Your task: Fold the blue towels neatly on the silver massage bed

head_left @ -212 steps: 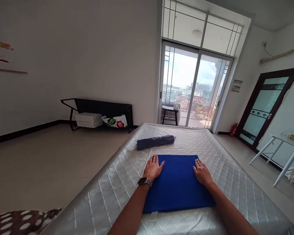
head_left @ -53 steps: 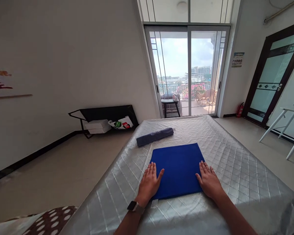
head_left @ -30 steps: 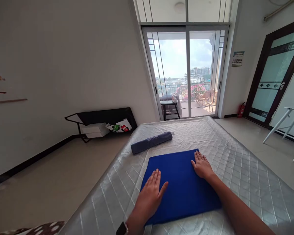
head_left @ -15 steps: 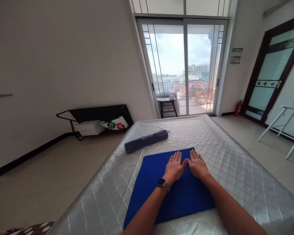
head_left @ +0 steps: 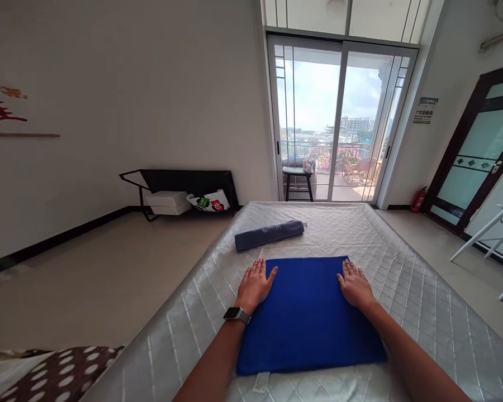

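Note:
A blue cloth (head_left: pixel 308 318) lies flat on the silver quilted mattress (head_left: pixel 193 318), with a small white tag at its near edge. My left hand (head_left: pixel 255 286) rests flat across the cloth's left edge near the far corner, fingers stretched forward and thumb out. A watch (head_left: pixel 236 315) is on that wrist. On the cloth's right edge, by the far right corner, my right hand (head_left: pixel 356 286) lies palm down with its fingers extended. Neither hand grips anything. Beyond the cloth sits a rolled dark blue-grey bundle (head_left: pixel 269 235) with pale lettering.
A black rack (head_left: pixel 184 181) stands by the wall at left, holding white boxes (head_left: pixel 167 202) and a printed bag (head_left: pixel 209 201). Brown polka-dot fabric (head_left: pixel 73 371) is at bottom left. A dark stool (head_left: pixel 298 172) stands near the sliding door (head_left: pixel 339 123); a white-legged table (head_left: pixel 486 231) is at right.
My hands have moved apart from the middle of the cloth, the left to its left edge and the right to its right edge. The camera view has shifted left.

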A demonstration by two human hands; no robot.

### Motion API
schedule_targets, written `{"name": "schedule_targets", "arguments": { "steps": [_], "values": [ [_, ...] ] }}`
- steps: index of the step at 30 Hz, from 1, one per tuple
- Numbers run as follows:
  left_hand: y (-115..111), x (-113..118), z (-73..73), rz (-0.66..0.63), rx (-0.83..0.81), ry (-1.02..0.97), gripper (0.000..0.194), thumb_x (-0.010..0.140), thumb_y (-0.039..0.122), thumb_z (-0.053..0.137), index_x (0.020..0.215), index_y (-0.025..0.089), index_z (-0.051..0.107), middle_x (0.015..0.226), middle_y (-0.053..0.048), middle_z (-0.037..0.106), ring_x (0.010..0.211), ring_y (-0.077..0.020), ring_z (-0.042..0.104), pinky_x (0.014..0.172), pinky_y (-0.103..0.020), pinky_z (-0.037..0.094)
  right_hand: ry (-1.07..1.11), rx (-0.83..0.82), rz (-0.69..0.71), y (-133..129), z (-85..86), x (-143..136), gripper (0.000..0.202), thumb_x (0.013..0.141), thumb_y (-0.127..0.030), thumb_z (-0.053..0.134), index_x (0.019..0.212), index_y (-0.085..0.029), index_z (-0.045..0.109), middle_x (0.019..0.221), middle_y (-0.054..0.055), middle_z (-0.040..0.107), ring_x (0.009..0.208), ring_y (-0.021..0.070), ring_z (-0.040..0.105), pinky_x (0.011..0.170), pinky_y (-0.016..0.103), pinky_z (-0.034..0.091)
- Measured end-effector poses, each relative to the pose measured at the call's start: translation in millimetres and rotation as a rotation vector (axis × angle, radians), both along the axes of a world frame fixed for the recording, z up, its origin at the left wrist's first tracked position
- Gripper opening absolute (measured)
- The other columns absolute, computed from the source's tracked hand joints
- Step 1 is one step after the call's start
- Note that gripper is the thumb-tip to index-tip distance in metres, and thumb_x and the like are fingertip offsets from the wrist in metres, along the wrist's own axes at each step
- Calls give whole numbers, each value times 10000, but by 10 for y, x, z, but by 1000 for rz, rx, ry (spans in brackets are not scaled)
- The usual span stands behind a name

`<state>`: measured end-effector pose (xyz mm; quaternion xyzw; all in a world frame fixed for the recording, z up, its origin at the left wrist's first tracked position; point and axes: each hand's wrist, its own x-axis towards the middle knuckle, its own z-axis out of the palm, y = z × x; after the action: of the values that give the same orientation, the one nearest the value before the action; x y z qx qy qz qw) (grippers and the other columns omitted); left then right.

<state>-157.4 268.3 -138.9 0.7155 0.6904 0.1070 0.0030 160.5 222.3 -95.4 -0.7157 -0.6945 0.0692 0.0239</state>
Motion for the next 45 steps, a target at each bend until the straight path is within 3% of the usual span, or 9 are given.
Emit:
{"name": "schedule_targets", "arguments": {
  "steps": [6, 12, 19, 26, 29, 32, 35, 42, 45],
  "values": [
    [10, 44, -22, -4, 23, -66, 833, 967, 644, 143, 1512, 51, 357, 1579, -198, 342, 1494, -291, 265, 1209, -467, 227, -83, 38, 40, 196, 101, -65, 635, 1017, -352, 197, 1557, -21, 243, 1629, 136, 217, 1521, 212, 133, 1223, 395, 94],
    [15, 37, -66, -1, 45, -51, 823, 969, 635, 150, 1511, 53, 359, 1569, -189, 372, 1487, -299, 283, 1209, -470, 227, 4, 34, 37, 302, -17, -25, 654, 1023, -402, 190, 1565, -39, 233, 1632, 127, 213, 1517, 207, 157, 1212, 371, 156],
    [-70, 63, 90, -43, 114, 34, 810, 986, 615, 135, 1487, 38, 403, 1558, -180, 402, 1466, -292, 337, 1208, -454, 259, 69, 39, 15, 283, -20, -58, 652, 1014, -384, 206, 1560, -29, 241, 1633, 118, 213, 1522, 195, 128, 1219, 357, 125],
    [-263, 1177, 156, -485, 143, 31, 688, 1015, 572, 191, 1469, 135, 466, 1544, -117, 451, 1455, -243, 365, 1204, -417, 302, 118, 53, 11, 264, -8, -80, 647, 1012, -369, 211, 1553, -16, 259, 1626, 137, 222, 1520, 211, 143, 1217, 371, 131],
    [-170, 1684, 202, -532, 82, 31, 672, 1033, 520, 160, 1479, 102, 441, 1546, -145, 436, 1458, -244, 358, 1203, -429, 299, 108, 60, 41, 257, -15, -67, 629, 1010, -338, 225, 1552, -21, 264, 1622, 146, 227, 1521, 217, 141, 1211, 389, 154],
    [-32, 1868, 233, -488, 31, 26, 648, 1043, 465, 153, 1483, 76, 426, 1548, -166, 421, 1464, -255, 343, 1206, -439, 285, 101, 55, 49, 254, -14, -62, 612, 1004, -287, 240, 1552, -17, 258, 1622, 149, 229, 1521, 208, 138, 1213, 378, 151],
    [49, 1620, 186, -434, 30, 16, 630, 1034, 499, 204, 1495, 130, 425, 1566, -131, 404, 1474, -253, 323, 1212, -446, 271, 110, 55, 27, 257, -9, -73, 620, 1011, -313, 247, 1550, -8, 253, 1623, 151, 230, 1519, 207, 149, 1217, 363, 133],
    [82, 233, -42, -153, -1, 30, 690, 1016, 554, 210, 1513, 109, 388, 1587, -145, 363, 1490, -262, 285, 1217, -440, 239, 126, 61, 16, 273, -22, -75, 630, 1019, -360, 221, 1559, -37, 252, 1632, 120, 208, 1520, 203, 142, 1219, 361, 114],
    [96, -59, -105, -103, 0, 5, 726, 1011, 567, 168, 1520, 88, 364, 1591, -156, 351, 1492, -260, 280, 1213, -432, 241, 117, 49, 14, 282, -22, -65, 635, 1018, -361, 216, 1558, -28, 246, 1633, 121, 205, 1520, 203, 139, 1221, 363, 113]
  ]
}}
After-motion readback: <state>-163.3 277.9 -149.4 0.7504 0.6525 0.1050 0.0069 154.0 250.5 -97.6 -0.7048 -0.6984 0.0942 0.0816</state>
